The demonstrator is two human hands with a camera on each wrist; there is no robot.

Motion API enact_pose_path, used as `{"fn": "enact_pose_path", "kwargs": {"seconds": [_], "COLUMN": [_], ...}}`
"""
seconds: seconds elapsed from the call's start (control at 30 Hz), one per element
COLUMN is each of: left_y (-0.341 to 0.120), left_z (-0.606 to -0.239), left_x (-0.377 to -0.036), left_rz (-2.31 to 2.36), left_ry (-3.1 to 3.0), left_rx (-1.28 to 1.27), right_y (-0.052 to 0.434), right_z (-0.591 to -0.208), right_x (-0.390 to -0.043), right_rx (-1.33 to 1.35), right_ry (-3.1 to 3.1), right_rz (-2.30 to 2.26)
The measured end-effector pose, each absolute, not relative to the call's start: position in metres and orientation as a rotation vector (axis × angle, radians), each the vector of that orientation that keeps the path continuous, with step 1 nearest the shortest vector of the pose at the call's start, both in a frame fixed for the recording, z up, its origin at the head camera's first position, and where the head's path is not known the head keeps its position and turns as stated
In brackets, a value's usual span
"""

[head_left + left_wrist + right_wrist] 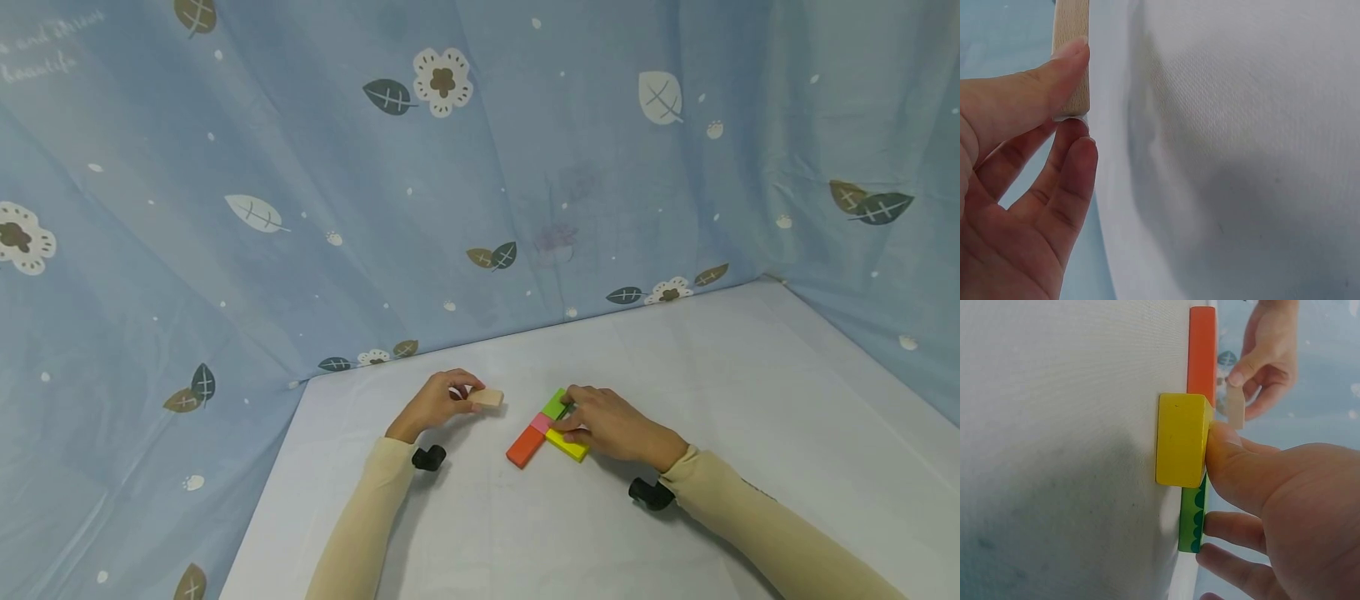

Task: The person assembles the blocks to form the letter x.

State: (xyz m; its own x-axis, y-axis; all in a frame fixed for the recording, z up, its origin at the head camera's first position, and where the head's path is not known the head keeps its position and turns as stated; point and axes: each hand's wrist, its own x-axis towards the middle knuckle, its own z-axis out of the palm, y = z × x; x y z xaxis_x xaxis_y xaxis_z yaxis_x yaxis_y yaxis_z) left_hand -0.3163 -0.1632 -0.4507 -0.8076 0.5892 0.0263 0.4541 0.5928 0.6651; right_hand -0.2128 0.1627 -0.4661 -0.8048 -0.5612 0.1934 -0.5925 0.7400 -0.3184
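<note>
My left hand [437,402] pinches a plain wooden block [487,397] at one end, between thumb and fingers, and holds it up over the white tabletop. Coloured blocks lie joined in a T on the table. A green block [556,404], a small pink block [542,423] and an orange-red block [526,447] form a line, and a yellow block [567,446] juts out from the pink one. Over them is my right hand [611,423], its thumb at the inner end of the yellow block and its fingertips touching the green block, which shows dark scallops [1199,519] in the right wrist view.
A white cloth [480,533] covers the table. Blue curtains [420,192] with leaves and flowers hang along its back and sides. A black wrist camera [429,457] sits below the left hand, another black camera [651,494] below the right.
</note>
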Motion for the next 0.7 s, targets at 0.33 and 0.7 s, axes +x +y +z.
{"fn": "enact_pose_path", "kwargs": {"seconds": [0.33, 0.7], "left_y": [-0.154, -0.142], "left_z": [-0.450, -0.449], "left_x": [-0.316, -0.315], "left_rz": [1.006, 0.981], "left_ry": [2.599, 2.572], "left_rx": [0.961, 0.999], "right_y": [0.163, 0.163], "right_z": [-0.465, -0.466], "right_x": [-0.212, -0.213], "right_rx": [0.940, 0.934], "right_ry": [-2.864, -2.874], "right_rz": [0.588, 0.581]}}
